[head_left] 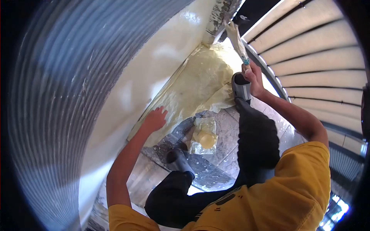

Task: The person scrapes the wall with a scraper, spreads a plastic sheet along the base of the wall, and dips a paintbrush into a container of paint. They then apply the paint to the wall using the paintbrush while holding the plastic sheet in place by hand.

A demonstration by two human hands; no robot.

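Observation:
In my right hand (253,79) I hold a paintbrush (238,42) by its handle, fingers wrapped round it. A teal band shows just above my grip. The brush's pale, paint-coated end points up toward the corner by the post. My left hand (155,120) is open, its fingers spread and reaching over the near edge of a yellowish sheet (192,82) along the wall. Between my feet and the sheet stands a small container of cream paint (206,139), resting on a crumpled clear plastic bag (204,124).
To the left rises a cream-painted wall strip (150,50) under ribbed grey metal (65,84). A slatted cream panel (308,57) with a dark frame runs along the right. Paint-spattered tiles (227,127) lie beneath. My shoe (241,87) is at the sheet's right edge.

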